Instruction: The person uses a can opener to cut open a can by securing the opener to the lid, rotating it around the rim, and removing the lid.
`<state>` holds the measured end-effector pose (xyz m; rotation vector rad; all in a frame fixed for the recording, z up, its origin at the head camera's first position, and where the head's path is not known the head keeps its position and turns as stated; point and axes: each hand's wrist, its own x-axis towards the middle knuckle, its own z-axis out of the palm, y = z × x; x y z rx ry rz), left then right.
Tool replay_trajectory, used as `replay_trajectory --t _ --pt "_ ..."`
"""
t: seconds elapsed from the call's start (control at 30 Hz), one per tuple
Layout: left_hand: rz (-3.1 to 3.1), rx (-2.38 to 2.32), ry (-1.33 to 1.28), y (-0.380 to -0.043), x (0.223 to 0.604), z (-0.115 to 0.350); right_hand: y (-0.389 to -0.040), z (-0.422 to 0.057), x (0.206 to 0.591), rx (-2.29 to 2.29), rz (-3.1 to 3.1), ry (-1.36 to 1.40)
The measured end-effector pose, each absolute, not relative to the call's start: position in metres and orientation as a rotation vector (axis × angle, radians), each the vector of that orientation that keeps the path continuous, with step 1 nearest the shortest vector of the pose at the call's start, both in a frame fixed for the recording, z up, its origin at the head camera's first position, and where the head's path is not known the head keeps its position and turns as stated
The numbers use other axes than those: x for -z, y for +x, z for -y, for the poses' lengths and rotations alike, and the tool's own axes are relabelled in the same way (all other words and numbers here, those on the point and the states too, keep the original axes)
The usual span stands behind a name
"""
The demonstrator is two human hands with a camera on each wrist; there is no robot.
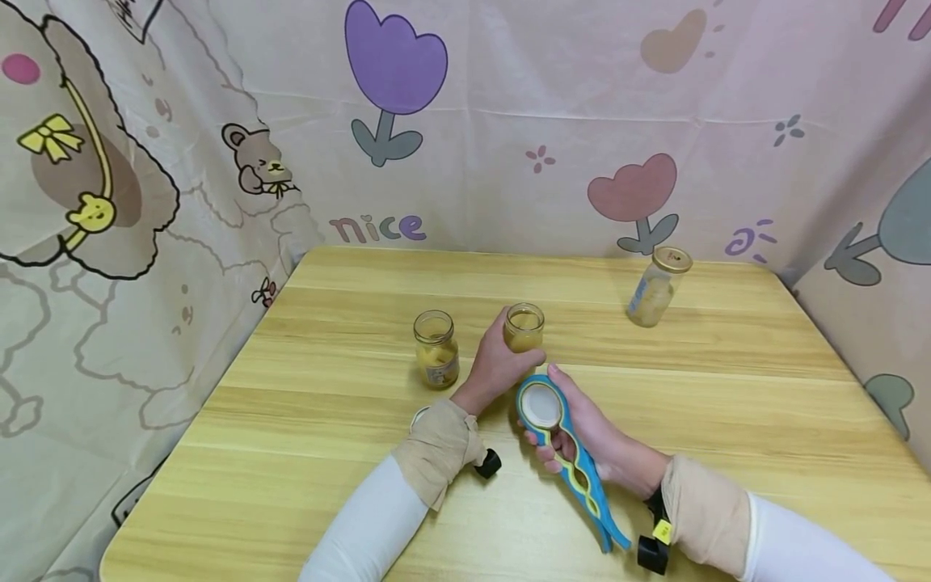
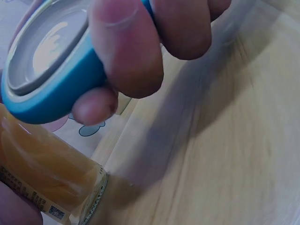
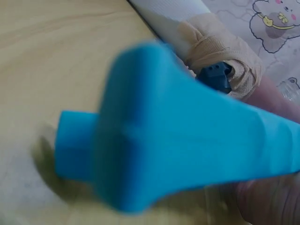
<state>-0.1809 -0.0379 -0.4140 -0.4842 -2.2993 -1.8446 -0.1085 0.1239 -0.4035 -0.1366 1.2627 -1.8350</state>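
My left hand [image 1: 502, 364] grips a glass jar [image 1: 525, 341] with no lid and yellowish contents, standing on the table. In the left wrist view the jar [image 2: 51, 164] shows orange-yellow pieces and a printed label. Just to its right, my right hand [image 1: 592, 424] holds a blue and yellow jar opener [image 1: 600, 503], its handles pointing down toward the near side. A round lid [image 1: 541, 405], pale inside face up, sits in the opener's loop. The opener [image 3: 187, 136] fills much of the right wrist view, blurred.
Left of the held jar stands a second lidless jar [image 1: 436, 368] with yellow contents. A jar with a gold lid [image 1: 650, 299] stands at the back right of the wooden table [image 1: 291, 453]. Printed cloth [image 1: 509, 186] hangs behind and at both sides.
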Motion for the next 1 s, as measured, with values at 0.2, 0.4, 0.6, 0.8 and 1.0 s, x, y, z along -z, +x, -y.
replay_trajectory --t 0.2,0.4,0.6,0.8,1.0 --pt "2.306 1.828 -0.489 -0.181 0.415 0.039 -0.107 -0.119 0.405 1.858 -1.246 -0.151" --pt "2.309 1.822 -0.478 -0.181 0.415 0.038 -0.106 -0.114 0.404 1.873 -1.236 -0.128" --pt "2.312 1.82 -0.467 -0.181 0.415 0.037 -0.107 -0.112 0.403 1.905 -1.179 -0.104" --pt "2.312 1.827 -0.47 -0.182 0.414 0.037 -0.107 -0.109 0.404 1.933 -1.156 -0.104" --pt "2.302 1.835 -0.472 -0.181 0.413 0.038 -0.105 -0.106 0.408 1.939 -1.143 -0.067"
